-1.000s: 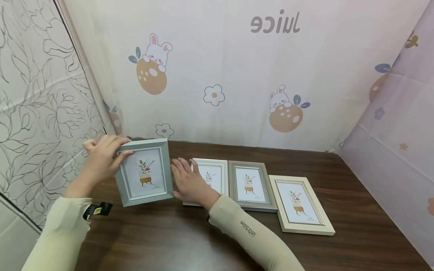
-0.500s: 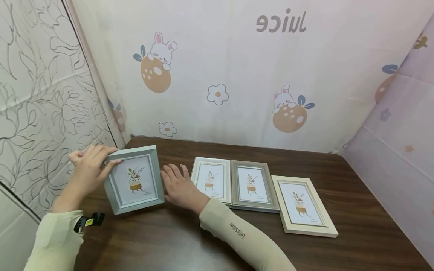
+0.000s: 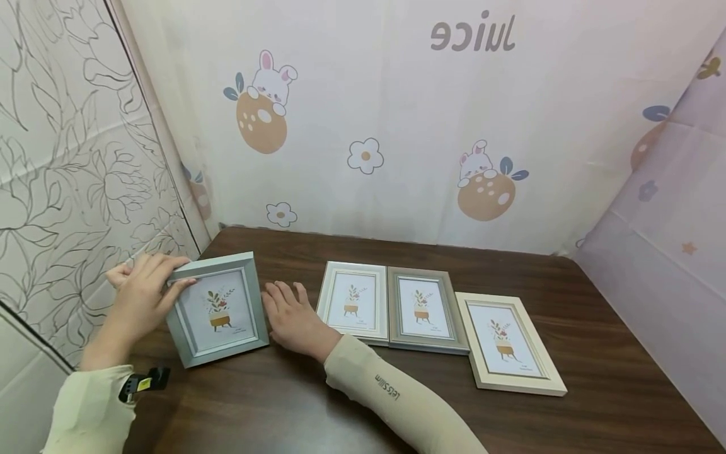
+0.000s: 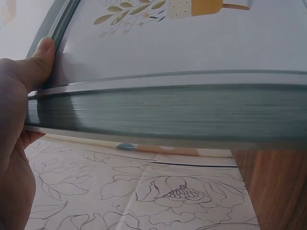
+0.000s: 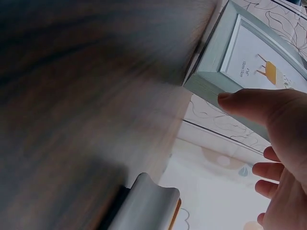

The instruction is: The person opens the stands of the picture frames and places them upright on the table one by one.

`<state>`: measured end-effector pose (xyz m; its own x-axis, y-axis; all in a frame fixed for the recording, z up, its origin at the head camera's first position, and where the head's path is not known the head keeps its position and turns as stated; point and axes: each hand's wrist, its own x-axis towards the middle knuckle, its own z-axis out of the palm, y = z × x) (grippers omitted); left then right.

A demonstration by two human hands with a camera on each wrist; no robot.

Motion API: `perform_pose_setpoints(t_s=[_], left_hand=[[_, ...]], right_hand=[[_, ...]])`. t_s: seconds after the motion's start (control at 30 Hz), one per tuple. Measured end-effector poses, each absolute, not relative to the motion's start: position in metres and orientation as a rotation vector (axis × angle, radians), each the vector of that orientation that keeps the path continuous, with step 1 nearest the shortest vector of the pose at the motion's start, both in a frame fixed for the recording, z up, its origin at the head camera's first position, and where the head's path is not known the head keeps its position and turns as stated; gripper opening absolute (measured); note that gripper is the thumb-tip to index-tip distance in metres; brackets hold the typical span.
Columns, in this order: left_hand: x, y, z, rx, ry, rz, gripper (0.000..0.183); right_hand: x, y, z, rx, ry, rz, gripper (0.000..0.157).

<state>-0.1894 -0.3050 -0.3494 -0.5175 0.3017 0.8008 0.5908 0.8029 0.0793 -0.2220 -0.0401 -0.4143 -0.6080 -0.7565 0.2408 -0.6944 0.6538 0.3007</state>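
A grey-green picture frame (image 3: 220, 310) with a potted-plant print stands tilted back at the table's left side. My left hand (image 3: 138, 301) grips its upper left corner. In the left wrist view the thumb lies on the front of the frame's border (image 4: 172, 108), with a finger showing behind. My right hand (image 3: 293, 323) is beside the frame's right edge, fingers extended. Seen from the right wrist, the thumb (image 5: 249, 103) is right at the side of the grey-green border (image 5: 211, 86), and the other fingers reach past it.
Right of my right hand lie a white frame (image 3: 353, 301) and a taupe frame (image 3: 424, 310), side by side. A cream frame (image 3: 513, 343) lies farther right, slightly nearer. The dark wooden table (image 3: 283, 403) meets printed curtains (image 3: 397, 94) at the back and sides.
The grey-green frame has moved left and nearer, with both hands moving along with it. My right hand no longer overlaps the white frame. The three lying frames keep their arrangement.
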Motion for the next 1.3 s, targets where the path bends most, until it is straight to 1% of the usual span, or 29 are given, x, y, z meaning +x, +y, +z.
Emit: perform_pose_setpoints(t_s=[0.27, 0.43, 0.63, 0.73, 0.9, 1.0, 1.13, 1.3], left_hand=[[-0.187, -0.308, -0.355, -0.624, -2.162, -0.474, 0.068], [-0.189, -0.309, -0.356, -0.632, -2.157, -0.472, 0.068], [-0.190, -0.308, -0.358, -0.582, -2.158, -0.476, 0.074], [-0.189, -0.305, -0.357, -0.540, -2.161, -0.484, 0.075], [-0.186, -0.302, -0.356, -0.465, -2.178, -0.523, 0.071], [-0.185, -0.302, -0.356, -0.428, -2.178, -0.538, 0.072], [-0.186, -0.302, -0.355, -0.417, -2.174, -0.527, 0.077], [-0.186, -0.298, -0.349, -0.418, -2.207, -0.476, 0.077]], right_hand=[[-0.220, -0.041, -0.411, 1.183, -2.539, -0.274, 0.068], [-0.221, -0.040, -0.408, 1.204, -2.541, -0.279, 0.073], [-0.222, -0.036, -0.405, 1.230, -2.570, -0.241, 0.077], [-0.222, -0.034, -0.404, 1.246, -2.582, -0.212, 0.078], [-0.223, -0.033, -0.402, 1.265, -2.613, -0.186, 0.078], [-0.224, -0.033, -0.401, 1.261, -2.628, -0.192, 0.079], [-0.225, -0.030, -0.400, 1.246, -2.644, -0.194, 0.079], [-0.228, -0.020, -0.399, 1.228, -2.652, -0.173, 0.077]])
